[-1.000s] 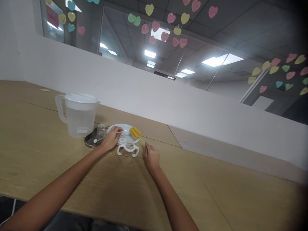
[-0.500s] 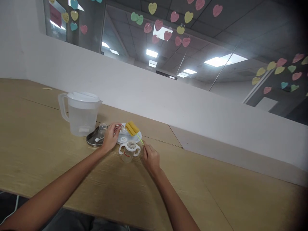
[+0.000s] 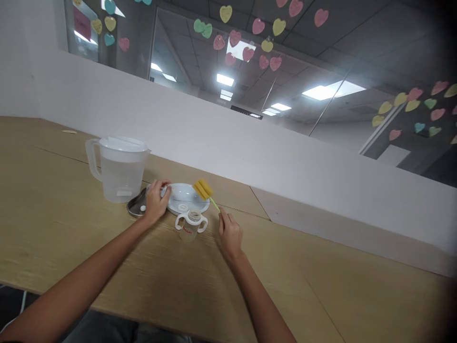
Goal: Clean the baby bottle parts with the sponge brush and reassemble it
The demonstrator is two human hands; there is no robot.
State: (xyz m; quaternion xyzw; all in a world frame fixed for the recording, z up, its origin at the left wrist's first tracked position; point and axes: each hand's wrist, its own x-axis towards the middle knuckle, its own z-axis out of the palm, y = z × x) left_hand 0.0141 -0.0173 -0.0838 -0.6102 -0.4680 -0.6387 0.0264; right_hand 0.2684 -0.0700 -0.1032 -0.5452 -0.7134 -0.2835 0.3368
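While R hand (image 3: 231,232) grips the thin lime-green handle of a sponge brush (image 3: 203,189), brush head sits up & to L of that hand, over far-R part of plate (image 3: 186,194); contact w/ plate: can't tell. Head: yellow, foam-looking, chunky, grooved lengthwise. L hand (image 3: 156,200): fingers bent, at plate's L rim; whether it holds anything, can't tell. Bottle (image 3: 189,230) upright, just L of R hand: clear squat body, red lettering, open neck, white collar w/ 2 looped handles. White ring (image 3: 183,208) in near part of plate, betw. hands. Plate: white, smooth, glossy, rounded. Tray (image 3: 134,208) to L of L hand, partly hidden by it: shiny dark metal, curved rim. Pitcher (image 3: 123,174) farther L, beyond L hand: translucent, lidded, big loop handle. Tabletop (image 3: 160,281) under both hands: tan, wood-grained.
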